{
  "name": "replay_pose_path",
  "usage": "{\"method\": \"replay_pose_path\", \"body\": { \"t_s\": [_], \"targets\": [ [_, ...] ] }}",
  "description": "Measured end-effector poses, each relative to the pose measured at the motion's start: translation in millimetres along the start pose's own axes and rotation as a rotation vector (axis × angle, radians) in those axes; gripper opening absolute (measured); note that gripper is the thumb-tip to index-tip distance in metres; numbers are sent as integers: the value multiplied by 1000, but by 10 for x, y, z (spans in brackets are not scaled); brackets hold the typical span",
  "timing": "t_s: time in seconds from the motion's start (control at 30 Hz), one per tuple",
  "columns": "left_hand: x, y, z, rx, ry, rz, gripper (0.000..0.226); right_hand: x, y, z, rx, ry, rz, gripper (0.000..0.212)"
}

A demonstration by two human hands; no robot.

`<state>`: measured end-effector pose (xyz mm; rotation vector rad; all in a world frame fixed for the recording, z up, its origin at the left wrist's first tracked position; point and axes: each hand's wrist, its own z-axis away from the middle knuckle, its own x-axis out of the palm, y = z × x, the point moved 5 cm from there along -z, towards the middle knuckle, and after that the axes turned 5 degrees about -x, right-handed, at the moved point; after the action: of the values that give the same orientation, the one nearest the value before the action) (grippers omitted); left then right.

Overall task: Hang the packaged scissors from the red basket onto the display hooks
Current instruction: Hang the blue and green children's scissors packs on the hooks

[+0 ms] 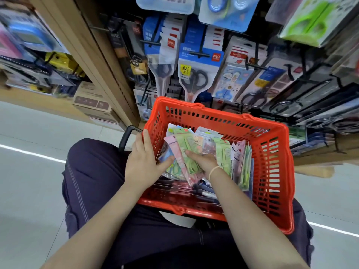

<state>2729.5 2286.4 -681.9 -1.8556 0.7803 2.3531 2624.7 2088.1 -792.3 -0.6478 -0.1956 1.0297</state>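
Both hands [202,161] hold green scissors pack [187,152], long axis pointing away.

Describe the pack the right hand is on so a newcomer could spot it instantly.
Start at the red basket resting on the person's lap. Near its left side both hands meet over a pile of packs; the right hand presses on a light green scissors pack. It lies flat on top, beside a pink pack, unlike the packs standing upright to the right.
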Motion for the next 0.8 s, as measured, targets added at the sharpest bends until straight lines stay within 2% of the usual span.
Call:
{"method": "replay_pose_path", "body": {
  "t_s": [0.13,0.2,0.33,0.47,0.5,0.6,0.7,0.73,0.8],
  "targets": [
    [-17,3,0,6,6,34,115,78,122,-135,61,-140,60,112],
    [-28,11,1,12,12,43,115,122,114,-103,66,-223,35,109],
    [-33,10,3,7,2,37,115,150,-17,173,52,-317,-17,89],
    [-56,23,-8,-9,-13,65,116,57,28,113,-17,-250,-105,119],
    [-67,25,-8,-19,-23,87,115,49,-22,166,-38,-243,-109,115],
    [-125,13,8,-23,1,199,110,-46,-283,428,-123,-222,-172,79],
    [-300,110,89,30,101,358,96,-203,-509,685,-213,-171,-165,102],
    [-373,178,118,41,103,459,89,-238,-585,790,-249,-174,-165,94],
    [-508,385,184,14,-16,755,69,-277,-736,1084,-336,-196,-202,53]
  ]
}}
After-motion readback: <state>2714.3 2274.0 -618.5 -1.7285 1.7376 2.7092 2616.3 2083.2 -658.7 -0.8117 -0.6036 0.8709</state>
